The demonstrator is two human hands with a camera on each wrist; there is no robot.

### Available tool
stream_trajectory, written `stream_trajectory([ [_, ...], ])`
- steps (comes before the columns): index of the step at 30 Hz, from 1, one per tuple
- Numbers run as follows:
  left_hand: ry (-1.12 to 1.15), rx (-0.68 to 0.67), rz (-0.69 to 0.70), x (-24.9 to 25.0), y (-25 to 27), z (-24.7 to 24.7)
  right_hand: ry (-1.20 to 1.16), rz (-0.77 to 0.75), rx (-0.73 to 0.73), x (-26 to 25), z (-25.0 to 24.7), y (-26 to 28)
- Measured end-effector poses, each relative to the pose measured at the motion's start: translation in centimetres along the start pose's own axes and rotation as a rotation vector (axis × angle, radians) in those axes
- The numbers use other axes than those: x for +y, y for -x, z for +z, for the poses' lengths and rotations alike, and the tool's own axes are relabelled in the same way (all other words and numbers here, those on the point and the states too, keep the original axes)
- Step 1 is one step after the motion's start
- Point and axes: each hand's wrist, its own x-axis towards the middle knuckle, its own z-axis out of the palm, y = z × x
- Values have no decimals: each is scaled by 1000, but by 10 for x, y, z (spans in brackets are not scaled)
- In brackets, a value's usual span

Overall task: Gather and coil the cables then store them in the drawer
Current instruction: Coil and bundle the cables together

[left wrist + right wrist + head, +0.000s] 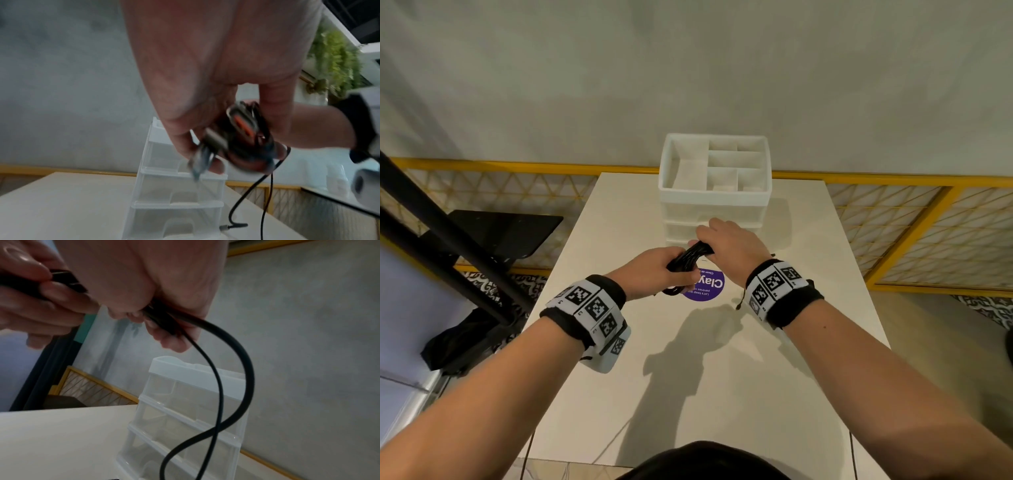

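Observation:
A bundle of black cables (pixel 690 257) is held between both hands above the white table (pixel 722 359). My left hand (pixel 657 270) grips the bundle's near end; in the left wrist view its fingers curl round the cables (pixel 242 134) and plugs, one with an orange insert. My right hand (pixel 726 243) grips the far end, and a loose black cable loop (pixel 232 386) hangs from it. A cable tail with a plug (pixel 236 224) trails on the table. The white drawer unit (pixel 714 202) stands just behind the hands, its drawers shut.
A round purple sticker (pixel 707 286) lies on the table under the hands. The drawer unit's top is an open tray with dividers (pixel 722 161). A yellow railing (pixel 893 219) runs behind the table, a black stand (pixel 448 246) is at the left.

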Motion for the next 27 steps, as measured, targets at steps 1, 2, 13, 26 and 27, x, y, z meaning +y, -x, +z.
stream_trajectory([
  [1, 38, -23, 3, 3, 0, -3, 37, -23, -8, -1, -1, 0],
  [2, 88, -52, 2, 6, 0, -4, 65, -46, -16, -3, -3, 0],
  [13, 301, 162, 14, 12, -2, 21, -48, -10, 76, -1, -10, -5],
  [26, 419, 456, -94, -7, 0, 5, -838, 488, -1, 19, 19, 3],
  [27, 432, 461, -93, -6, -1, 6, -903, 519, 17, 17, 20, 2],
])
